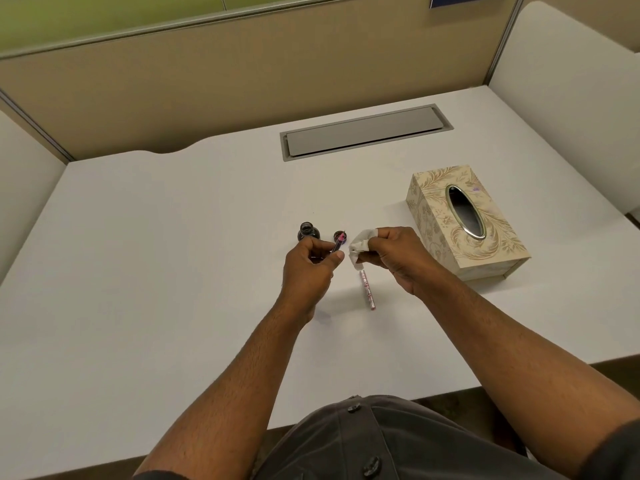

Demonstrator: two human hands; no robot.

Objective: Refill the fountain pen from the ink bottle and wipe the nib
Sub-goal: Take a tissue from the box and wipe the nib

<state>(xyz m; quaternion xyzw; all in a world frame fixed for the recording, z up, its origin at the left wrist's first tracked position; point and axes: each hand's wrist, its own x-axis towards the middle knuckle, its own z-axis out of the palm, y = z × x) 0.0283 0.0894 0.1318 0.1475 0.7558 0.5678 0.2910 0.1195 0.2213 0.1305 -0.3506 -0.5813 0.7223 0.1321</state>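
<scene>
Left hand [311,263] pinches the slim clear fountain pen section [336,245], pink-tinted nib end tilted up and away, above the white counter [156,271]. Right hand [398,254] clutches a crumpled white tissue [360,245] just beside the nib. Behind sit the small dark glass ink bottle [307,232], uncapped, apparently holding ink, and its cap [338,234]. The patterned pen barrel [367,289] lies nearer. Plenty of bare counter left; the floral tissue box [464,223] stands right.
</scene>
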